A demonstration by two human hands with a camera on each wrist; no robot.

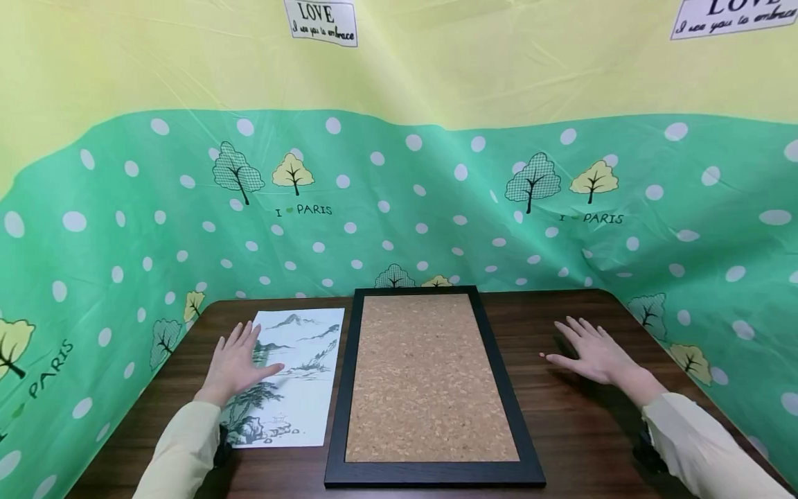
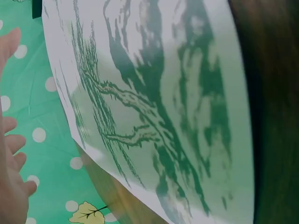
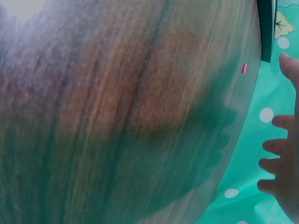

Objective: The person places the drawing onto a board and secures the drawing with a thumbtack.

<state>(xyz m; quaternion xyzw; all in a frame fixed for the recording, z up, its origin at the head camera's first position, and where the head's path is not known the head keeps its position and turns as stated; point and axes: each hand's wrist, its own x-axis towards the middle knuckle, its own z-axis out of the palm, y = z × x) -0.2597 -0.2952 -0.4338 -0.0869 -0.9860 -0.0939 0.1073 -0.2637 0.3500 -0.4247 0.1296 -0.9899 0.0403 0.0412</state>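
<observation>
A sheet of paper (image 1: 305, 402) printed with an ink landscape of mountains and trees lies on the table's left side. My left hand (image 1: 235, 367) is over its left edge, fingers spread, holding nothing; contact with the paper cannot be told. In the left wrist view the print (image 2: 140, 93) fills the middle. Right of the paper lies a cork board (image 1: 430, 374) in a black frame (image 1: 436, 475). On the right, my right hand (image 1: 595, 353) is spread above the table, holding nothing. A small pink pushpin (image 3: 245, 69) lies on the wood near that thumb's tip.
The dark brown wooden table (image 1: 524, 312) has rounded far corners. A green and yellow curtain (image 1: 386, 180) with white dots and tree prints hangs behind and around it. The board's far end reaches the table's back edge.
</observation>
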